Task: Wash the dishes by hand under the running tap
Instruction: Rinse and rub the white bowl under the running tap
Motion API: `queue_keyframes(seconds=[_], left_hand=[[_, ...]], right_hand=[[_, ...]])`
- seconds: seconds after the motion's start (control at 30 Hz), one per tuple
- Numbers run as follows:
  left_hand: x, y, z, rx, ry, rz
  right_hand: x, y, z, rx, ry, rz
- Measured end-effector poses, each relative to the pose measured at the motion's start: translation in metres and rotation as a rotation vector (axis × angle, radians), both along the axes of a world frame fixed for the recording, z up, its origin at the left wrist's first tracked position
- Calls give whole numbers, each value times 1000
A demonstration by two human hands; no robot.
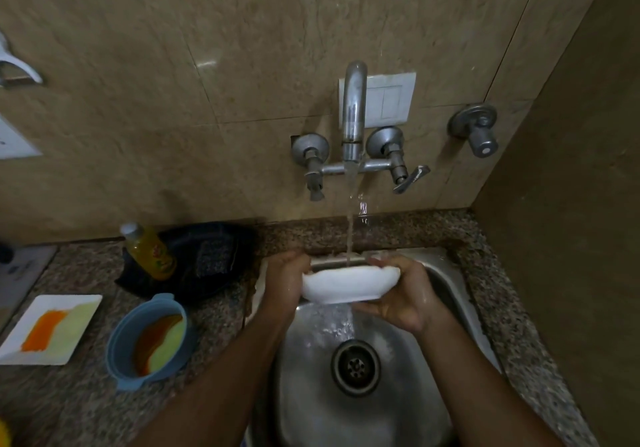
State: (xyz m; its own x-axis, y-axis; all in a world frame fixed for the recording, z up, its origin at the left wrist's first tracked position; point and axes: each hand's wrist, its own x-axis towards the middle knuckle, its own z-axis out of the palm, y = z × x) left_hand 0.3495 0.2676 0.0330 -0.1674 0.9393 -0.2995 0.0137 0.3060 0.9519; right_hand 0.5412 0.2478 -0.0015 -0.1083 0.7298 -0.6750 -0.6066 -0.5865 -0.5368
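Observation:
A white bowl (348, 284) is held over the steel sink (450, 294), right under the stream from the wall tap (354, 114). Water falls into the bowl and spills from its lower edge toward the drain (356, 366). My left hand (285, 278) grips the bowl's left rim, fingers curled over the edge. My right hand (403, 294) holds the right side, with the thumb on the rim and the fingers under the base. A blue bowl (147, 339) smeared with orange and yellow sauce and a white square plate (48, 329) with similar smears stand on the counter to the left.
A yellow bottle with a white cap (149, 251) leans on a black bag (207, 256) behind the blue bowl. The tap's lever handles (410, 178) and a separate valve (479, 131) stick out of the tiled wall. A side wall closes off the right.

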Motion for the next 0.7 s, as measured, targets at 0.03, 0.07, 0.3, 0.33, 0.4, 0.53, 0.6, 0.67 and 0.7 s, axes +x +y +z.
queue_keyframes(seconds=[0.03, 0.07, 0.3, 0.33, 0.4, 0.53, 0.6, 0.67, 0.7], left_hand=[[0, -4, -2, 34, 27, -54], [0, -6, -5, 51, 48, -98], [-13, -12, -22, -490, -100, -237], [-17, -11, -23, -536, -66, -282], [-23, -10, -20, -559, -17, -358], [-28, -6, -17, -572, -8, -473], [-25, -5, -18, -563, -19, -484], [-16, -5, -19, -517, -33, -479], [-10, -4, -20, -485, -35, -466]], right_hand=[[-1, -3, 1, 33, 12, -34], [-2, -5, 0, 72, 14, -74], [2, -25, -20, 132, -48, -118], [3, -28, -21, 143, -57, -92], [3, -34, -23, 187, -79, -67], [9, -35, -21, 299, -167, -93], [15, -32, -11, 351, -218, -90], [25, -28, 0, 403, -266, -63], [31, -25, 5, 409, -283, -63]])
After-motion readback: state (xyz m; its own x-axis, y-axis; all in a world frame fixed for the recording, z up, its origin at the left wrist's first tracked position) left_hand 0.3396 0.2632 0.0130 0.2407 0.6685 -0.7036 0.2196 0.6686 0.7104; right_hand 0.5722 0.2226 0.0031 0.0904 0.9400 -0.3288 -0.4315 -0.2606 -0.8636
